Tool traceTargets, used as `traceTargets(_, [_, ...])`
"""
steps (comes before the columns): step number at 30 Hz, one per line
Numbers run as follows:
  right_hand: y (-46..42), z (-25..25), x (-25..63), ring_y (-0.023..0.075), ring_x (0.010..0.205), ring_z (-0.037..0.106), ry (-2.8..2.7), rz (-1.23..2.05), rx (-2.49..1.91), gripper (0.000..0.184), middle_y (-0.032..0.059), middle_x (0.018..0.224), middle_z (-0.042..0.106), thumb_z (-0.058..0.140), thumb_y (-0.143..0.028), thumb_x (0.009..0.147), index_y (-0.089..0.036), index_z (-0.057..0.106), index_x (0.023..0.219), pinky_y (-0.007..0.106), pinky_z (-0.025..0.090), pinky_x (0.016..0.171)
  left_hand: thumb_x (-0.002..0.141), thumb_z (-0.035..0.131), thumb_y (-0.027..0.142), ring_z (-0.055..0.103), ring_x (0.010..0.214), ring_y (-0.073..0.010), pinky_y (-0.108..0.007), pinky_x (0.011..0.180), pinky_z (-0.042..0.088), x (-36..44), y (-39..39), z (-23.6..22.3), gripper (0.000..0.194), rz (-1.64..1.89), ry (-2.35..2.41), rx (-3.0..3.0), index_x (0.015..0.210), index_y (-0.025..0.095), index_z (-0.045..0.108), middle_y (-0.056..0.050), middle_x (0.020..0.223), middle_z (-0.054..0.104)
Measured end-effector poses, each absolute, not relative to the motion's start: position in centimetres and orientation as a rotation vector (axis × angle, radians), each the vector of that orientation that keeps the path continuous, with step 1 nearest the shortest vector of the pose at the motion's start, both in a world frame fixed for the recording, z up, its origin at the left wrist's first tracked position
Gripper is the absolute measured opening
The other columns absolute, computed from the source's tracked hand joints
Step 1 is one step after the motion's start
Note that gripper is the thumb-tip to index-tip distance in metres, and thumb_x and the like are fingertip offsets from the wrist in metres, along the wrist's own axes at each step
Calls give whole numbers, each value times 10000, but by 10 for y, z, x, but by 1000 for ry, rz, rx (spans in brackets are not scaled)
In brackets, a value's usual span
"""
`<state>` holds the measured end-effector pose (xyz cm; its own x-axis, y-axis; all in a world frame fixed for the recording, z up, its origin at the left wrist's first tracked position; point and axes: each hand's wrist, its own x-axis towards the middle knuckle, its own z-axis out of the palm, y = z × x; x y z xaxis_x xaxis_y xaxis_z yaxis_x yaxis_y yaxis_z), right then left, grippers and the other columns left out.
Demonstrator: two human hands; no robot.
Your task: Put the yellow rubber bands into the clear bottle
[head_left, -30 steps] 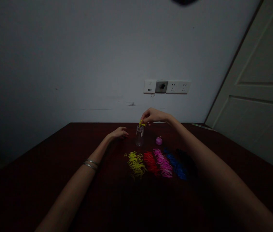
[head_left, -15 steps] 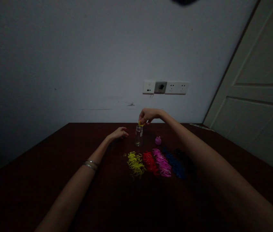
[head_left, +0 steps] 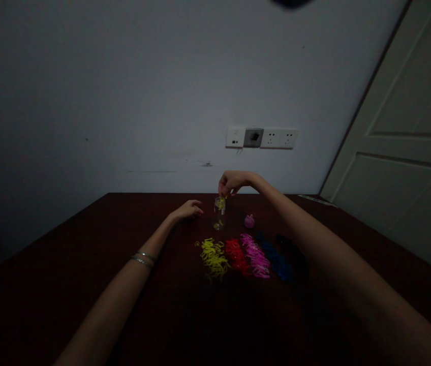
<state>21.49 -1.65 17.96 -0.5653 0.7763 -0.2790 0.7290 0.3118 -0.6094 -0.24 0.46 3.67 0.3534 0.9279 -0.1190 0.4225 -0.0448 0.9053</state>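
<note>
My right hand (head_left: pixel 231 183) pinches a few small yellow elastic bands at the mouth of a clear jar (head_left: pixel 218 216). Inside that upright jar, some yellow bands show near the top and the bottom. On the table left of the jar rests my left hand (head_left: pixel 188 209), open, its fingers loosely stretched and apart from the glass. Nearer to me lies a heap of yellow elastic bands (head_left: pixel 214 259). Beside it are rows of red bands (head_left: pixel 237 255), pink bands (head_left: pixel 255 255) and blue bands (head_left: pixel 277 260). A dark row (head_left: pixel 294 249) is partly hidden by my right forearm.
A small pink object with two ear-like tips (head_left: pixel 249 221) sits right of the jar on the dark red table (head_left: pixel 154 203). Behind the table's far edge stands a wall with sockets (head_left: pixel 261 138). A pale panelled door (head_left: pixel 402 152) is at the right.
My right hand has dipped slightly at the jar's mouth, and fewer yellow bands show in its fingers. More yellow shows inside the jar. My left hand has stayed in place.
</note>
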Motion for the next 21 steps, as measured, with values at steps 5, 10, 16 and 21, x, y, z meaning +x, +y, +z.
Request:
traceTargets(5, [-17,179,215,89,572,544,-2497,1058,-1367,172,29,648,633,654,-134,552,-86,643,716,201,446,518,671,535,199,593,770,-157,-231,601,417,-3,7,33,588,650,1211,1660,1225,75,379,-146,1000,626])
traceTargets(10, [-17,180,214,80,554,532,-2475,999,-1295,163,25,628,626,623,-127,564,-87,642,720,201,448,526,660,546,219,590,801,-170,-241,612,418,-3,8,32,575,640,1204,1693,1202,79,414,-138,987,630])
traceTargets(16, [-32,170,230,90,547,539,-2422,833,-1287,175,32,642,632,576,-144,597,-93,648,748,207,434,517,614,564,213,583,751,-160,-241,597,414,-7,9,35,454,583,1184,1796,1050,88,556,-107,903,644])
traceTargets(21, [-50,121,247,99,510,544,-2426,688,-1501,187,23,616,629,566,-140,600,-109,653,763,194,409,473,601,563,188,539,607,-117,-219,541,394,-9,5,44,285,521,1183,1859,864,104,635,-45,681,632])
